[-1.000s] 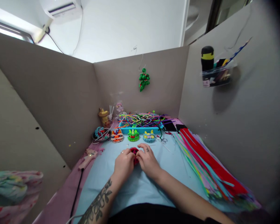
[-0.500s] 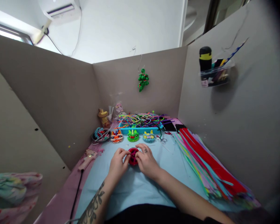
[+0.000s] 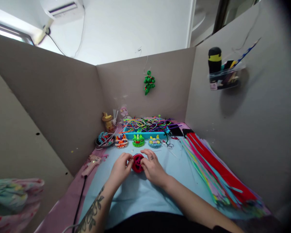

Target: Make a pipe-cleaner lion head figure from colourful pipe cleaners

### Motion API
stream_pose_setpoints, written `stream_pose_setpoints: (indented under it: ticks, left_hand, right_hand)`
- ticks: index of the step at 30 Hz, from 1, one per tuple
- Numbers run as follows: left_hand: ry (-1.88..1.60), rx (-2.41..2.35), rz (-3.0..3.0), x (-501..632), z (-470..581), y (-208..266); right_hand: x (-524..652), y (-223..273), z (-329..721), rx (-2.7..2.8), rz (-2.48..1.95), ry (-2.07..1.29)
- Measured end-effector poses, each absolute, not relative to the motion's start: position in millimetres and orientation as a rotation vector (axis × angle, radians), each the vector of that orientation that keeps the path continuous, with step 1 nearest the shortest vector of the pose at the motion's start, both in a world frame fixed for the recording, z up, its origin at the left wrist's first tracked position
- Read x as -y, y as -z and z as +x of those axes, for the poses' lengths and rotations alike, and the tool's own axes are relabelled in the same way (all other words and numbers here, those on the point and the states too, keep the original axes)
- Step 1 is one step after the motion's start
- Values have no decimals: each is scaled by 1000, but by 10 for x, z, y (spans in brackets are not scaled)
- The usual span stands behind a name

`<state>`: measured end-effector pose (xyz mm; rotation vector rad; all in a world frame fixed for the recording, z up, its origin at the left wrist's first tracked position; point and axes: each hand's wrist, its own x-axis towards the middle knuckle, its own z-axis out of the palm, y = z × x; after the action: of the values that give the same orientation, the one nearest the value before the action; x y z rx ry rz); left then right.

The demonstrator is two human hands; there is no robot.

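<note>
Between my two hands is a small round red piece (image 3: 137,163), with magenta strands crossing its inside; it looks made of fuzzy pipe cleaner. My left hand (image 3: 122,166) pinches its left rim with thumb and forefinger. On the opposite side my right hand (image 3: 152,166) grips the right edge, its fingers curled and partly hiding the piece. Just beyond stand three finished-looking fuzzy animal heads: an orange one (image 3: 121,141), a green one (image 3: 138,141) and a blue and yellow one (image 3: 154,141).
A blue tray (image 3: 145,136) of loose pipe cleaners sits behind. Scissors (image 3: 169,145) lie right of the heads. Bundled pipe cleaners (image 3: 223,168) spread along the right. At left are a pink glue gun (image 3: 91,165) with a black cord and a dark bowl (image 3: 105,142). Grey panels enclose the table.
My left hand has shifted slightly left, and more of the red piece's inside shows. My right hand stays almost where it was, still holding the piece.
</note>
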<state>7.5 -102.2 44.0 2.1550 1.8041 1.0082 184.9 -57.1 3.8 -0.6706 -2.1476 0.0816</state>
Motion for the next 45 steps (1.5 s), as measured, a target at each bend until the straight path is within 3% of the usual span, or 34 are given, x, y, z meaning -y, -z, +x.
stream_pose_setpoints:
  ticks: [4, 13, 21, 27, 35, 45]
  left_hand:
    - [-960, -1851, 2103, 1100, 127, -368]
    - [-1224, -1940, 2012, 1178, 203, -265]
    - [-1121, -1990, 1978, 1159, 219, -273]
    - [-1300, -2032, 1815, 1151, 241, -257]
    - [-1169, -1961, 1769, 1146, 217, -315]
    - [-1389, -1583, 1266, 1018, 161, -216]
  right_hand:
    - [591, -43, 1835, 2131, -645, -88]
    - [636, -22, 1803, 2116, -620, -13]
    - [634, 28, 1793, 2138, -614, 34]
    - [636, 31, 1794, 2138, -615, 30]
    - [634, 56, 1787, 2171, -604, 13]
    - [611, -21, 1829, 2113, -561, -73]
